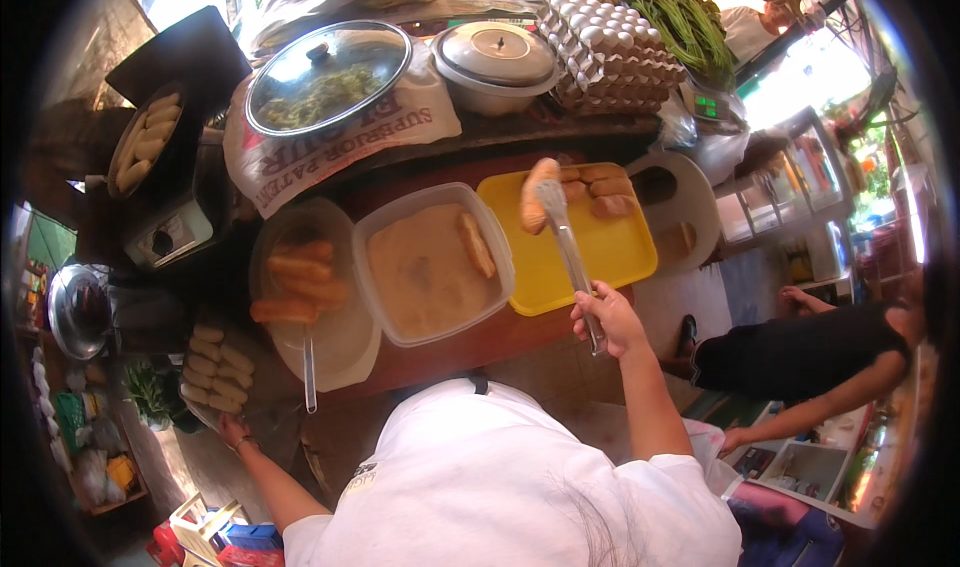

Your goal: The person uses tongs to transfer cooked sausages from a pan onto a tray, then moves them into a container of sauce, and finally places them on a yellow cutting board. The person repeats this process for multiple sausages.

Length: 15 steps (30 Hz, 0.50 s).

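My right hand (609, 318) is closed on metal tongs (574, 259), whose jaws grip a sugared bread roll (536, 195) over a yellow tray (592, 267). Several coated rolls (611, 192) lie at the tray's far end. Left of the tray, a square plastic container (435, 327) of sugar-like powder (420, 267) holds one browned piece (477, 246). Farther left, browned rolls (300, 274) lie in an oval container (337, 357) beside a metal utensil handle (310, 372). My left hand (234, 430) touches the near edge of a tray of pale dough pieces (217, 368); its grip is unclear.
A pan of pale pieces (150, 135) sits on a stove (176, 229) at left. A glass-lidded pan (326, 79), a lidded pot (495, 64), stacked egg trays (607, 49) and a digital scale (712, 109) line the far side. Another person (795, 349) is at right.
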Each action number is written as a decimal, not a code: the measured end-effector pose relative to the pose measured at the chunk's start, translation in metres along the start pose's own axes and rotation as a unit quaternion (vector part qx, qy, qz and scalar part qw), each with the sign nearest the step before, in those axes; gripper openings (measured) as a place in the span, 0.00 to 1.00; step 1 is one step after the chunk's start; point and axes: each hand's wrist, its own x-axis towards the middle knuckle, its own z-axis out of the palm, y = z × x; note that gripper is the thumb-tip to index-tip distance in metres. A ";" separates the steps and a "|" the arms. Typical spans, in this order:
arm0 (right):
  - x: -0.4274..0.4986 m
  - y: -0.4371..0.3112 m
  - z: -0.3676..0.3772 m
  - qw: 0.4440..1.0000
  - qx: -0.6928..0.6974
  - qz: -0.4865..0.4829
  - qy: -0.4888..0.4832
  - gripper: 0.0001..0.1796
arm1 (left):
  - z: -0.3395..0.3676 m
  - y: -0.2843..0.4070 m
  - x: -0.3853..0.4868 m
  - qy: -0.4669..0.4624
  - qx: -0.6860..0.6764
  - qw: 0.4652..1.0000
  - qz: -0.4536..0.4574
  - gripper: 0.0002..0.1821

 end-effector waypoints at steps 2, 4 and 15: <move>0.013 0.013 -0.014 0.997 0.056 0.015 0.045 0.19 | 0.008 0.004 -0.001 -0.003 -0.003 1.000 0.015 0.24; 0.031 0.029 -0.023 0.992 0.091 0.035 0.078 0.18 | 0.014 0.006 -0.002 -0.004 -0.006 1.000 0.028 0.25; 0.075 0.034 -0.023 0.982 0.129 0.129 0.056 0.23 | 0.008 0.010 -0.012 0.021 -0.036 0.999 0.018 0.22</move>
